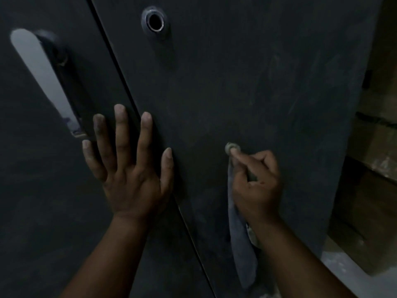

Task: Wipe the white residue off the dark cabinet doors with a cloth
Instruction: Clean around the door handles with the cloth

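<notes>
A dim indoor storage or utility corner, seemingly under renovation. Two tall dark cabinet doors (247,82) fill the view; the left one carries a pale handle (43,78), the right one a round lock hole (155,22). Right of the doors stand rough brownish boards or boxes (373,147), and below those a dusty pale floor (343,267).

The seam (129,100) between the two cabinet doors is the landmark. Left of it sits the handle (43,78) on the left door (32,190). Across the seam lies the left hand (131,168), flat. Right of it, on the right door (257,82), a round hole (155,22) sits high; lower, the right hand (255,181) grips the cloth (241,244), which hangs below it.
</notes>
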A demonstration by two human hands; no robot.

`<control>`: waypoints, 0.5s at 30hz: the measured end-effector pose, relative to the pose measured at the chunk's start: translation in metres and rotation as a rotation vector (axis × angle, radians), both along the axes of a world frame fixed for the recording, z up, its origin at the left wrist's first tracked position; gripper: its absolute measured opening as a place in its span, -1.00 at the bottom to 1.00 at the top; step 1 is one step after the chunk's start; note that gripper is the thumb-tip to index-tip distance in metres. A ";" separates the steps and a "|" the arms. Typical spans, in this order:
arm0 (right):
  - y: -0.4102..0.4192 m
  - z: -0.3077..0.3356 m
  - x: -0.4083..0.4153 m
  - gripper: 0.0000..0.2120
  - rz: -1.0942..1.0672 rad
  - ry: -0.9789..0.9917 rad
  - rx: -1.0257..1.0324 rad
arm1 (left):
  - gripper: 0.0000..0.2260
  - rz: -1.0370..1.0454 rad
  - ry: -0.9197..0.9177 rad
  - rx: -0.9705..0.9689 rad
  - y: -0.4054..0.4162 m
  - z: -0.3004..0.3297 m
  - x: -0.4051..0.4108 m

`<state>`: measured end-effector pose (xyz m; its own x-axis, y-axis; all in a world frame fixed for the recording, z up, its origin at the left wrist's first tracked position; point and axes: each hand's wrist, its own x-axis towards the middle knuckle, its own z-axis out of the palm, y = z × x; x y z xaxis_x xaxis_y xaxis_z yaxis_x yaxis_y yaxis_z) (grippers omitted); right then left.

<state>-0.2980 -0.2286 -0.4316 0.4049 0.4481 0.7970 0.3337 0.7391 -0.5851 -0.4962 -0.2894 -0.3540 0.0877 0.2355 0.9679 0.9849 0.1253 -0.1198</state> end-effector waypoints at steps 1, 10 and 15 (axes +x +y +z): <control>0.002 0.010 -0.001 -0.87 -0.063 0.038 0.005 | -0.40 0.004 0.001 -0.004 0.001 0.000 0.001; -0.013 -0.007 -0.010 -0.77 0.038 -0.172 0.105 | -0.36 -0.060 0.022 -0.045 0.014 -0.007 0.023; 0.006 -0.013 0.029 -0.79 -0.067 -0.016 -0.040 | -0.45 -0.106 0.151 -0.117 0.021 -0.012 0.048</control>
<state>-0.2688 -0.2229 -0.4449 0.4223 0.4524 0.7855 0.3911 0.6908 -0.6081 -0.4483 -0.2688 -0.3660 0.2603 0.3272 0.9084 0.9615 -0.0016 -0.2749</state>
